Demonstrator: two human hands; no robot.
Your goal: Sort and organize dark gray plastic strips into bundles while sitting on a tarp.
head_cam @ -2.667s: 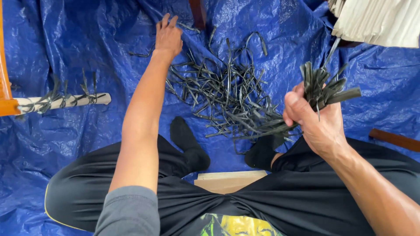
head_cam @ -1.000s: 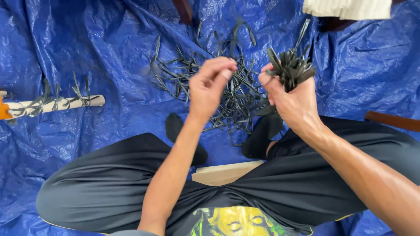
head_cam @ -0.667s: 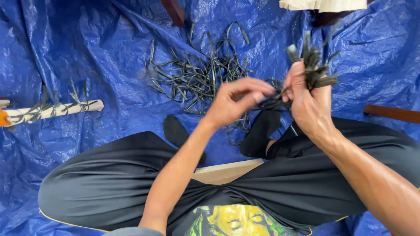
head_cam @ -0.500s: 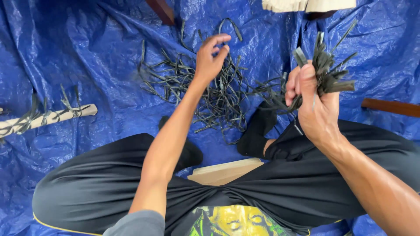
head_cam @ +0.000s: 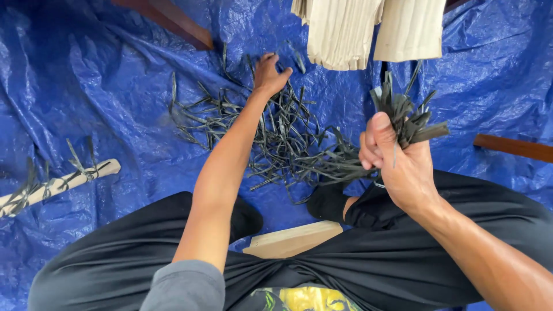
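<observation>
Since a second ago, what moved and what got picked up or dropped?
The left hand left the bundle of dark strips and reached forward onto the loose strip pile. The right hand still grips the bundle upright. The wrapped stick stays put.

Blue tarp (head_cam: 103, 86), dark grey-black strips (head_cam: 276, 144) — black trousers (head_cam: 403, 265), pale cream slats (head_cam: 345, 29)

No packages, labels, signs or screens anywhere around blue tarp (head_cam: 86, 86) — only print in view is yellow-and-green graphic on black shirt (head_cam: 305, 299), at tarp's near edge, partly cut off — shape unclear
</observation>
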